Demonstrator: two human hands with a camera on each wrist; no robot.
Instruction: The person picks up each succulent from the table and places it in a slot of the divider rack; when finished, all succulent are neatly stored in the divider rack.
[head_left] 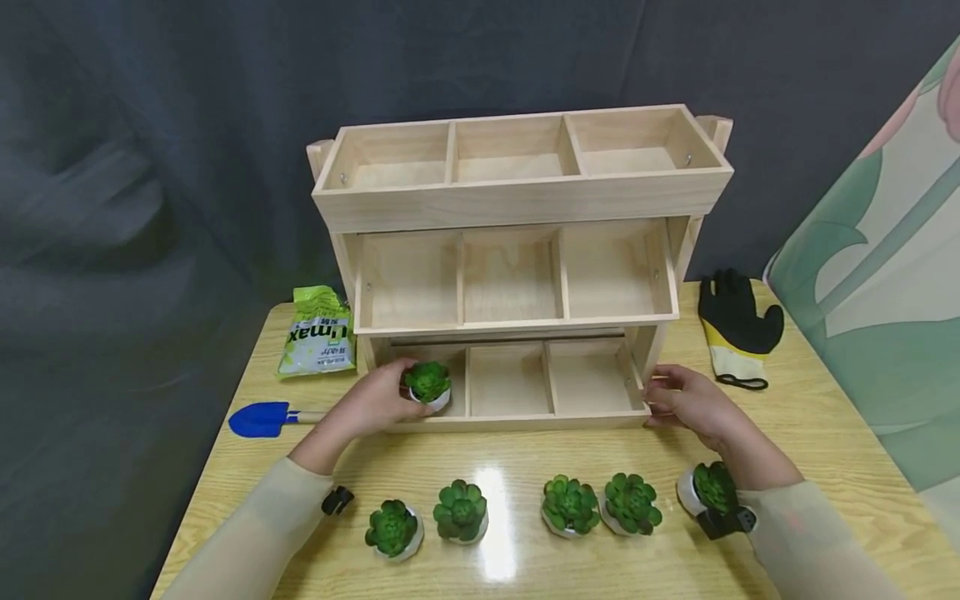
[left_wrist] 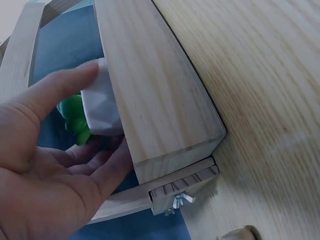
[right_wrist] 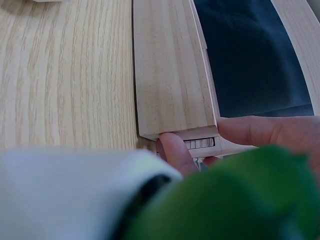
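My left hand (head_left: 381,398) holds a small potted succulent (head_left: 427,382) in the left compartment of the bottom tier of a wooden planter stand (head_left: 517,423). Thumb and fingers are around its white pot (left_wrist: 101,102) in the left wrist view, close behind the front board. At the right end of that same tier, my right hand (head_left: 693,404) grips the corner of the wood, thumb on the upper edge and a fingertip (right_wrist: 176,150) against the end. A white-potted succulent (head_left: 714,487) stands beneath my right wrist and blurs across the right wrist view.
Several potted succulents (head_left: 461,510) stand in a row along the table front. Left of the stand lie a green-and-white bag (head_left: 318,333) and a blue trowel (head_left: 258,419). A black and yellow glove (head_left: 738,321) lies at right. Two more three-compartment tiers rise above.
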